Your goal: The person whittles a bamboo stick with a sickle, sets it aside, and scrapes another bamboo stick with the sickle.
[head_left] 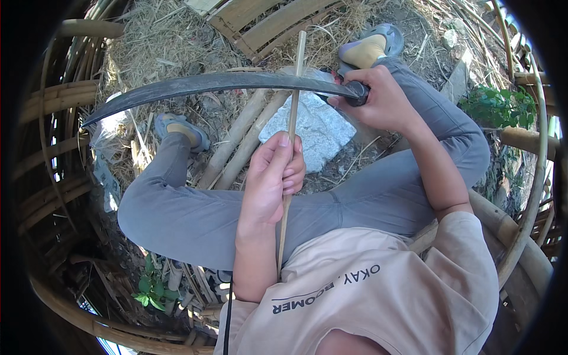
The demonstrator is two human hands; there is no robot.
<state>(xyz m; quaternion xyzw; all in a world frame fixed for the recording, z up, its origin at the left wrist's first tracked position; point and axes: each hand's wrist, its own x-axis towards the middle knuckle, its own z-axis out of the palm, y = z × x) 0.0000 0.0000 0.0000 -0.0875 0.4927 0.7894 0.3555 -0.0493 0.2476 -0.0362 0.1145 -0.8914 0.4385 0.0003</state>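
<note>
My left hand (275, 171) is closed round a thin bamboo strip (293, 112), thumb lying along it. The strip stands nearly upright in the view, its lower end close to my shirt and its upper end showing past the blade. In my right hand (381, 100) is the dark handle of a long curved machete (195, 87). Its blade reaches far to the left and crosses the strip above my left hand; whether it cuts into the strip I cannot tell. Below the crossing lies a pale flat stone (310, 130) between my legs.
Two bamboo poles (239, 139) lie left of the stone. A slatted bamboo piece (266, 26) lies at the far side, among dry straw (160, 35). Bamboo railings (526, 142) curve round both sides. Green leaves (497, 106) grow at the right, with a small plant (154, 287) lower left.
</note>
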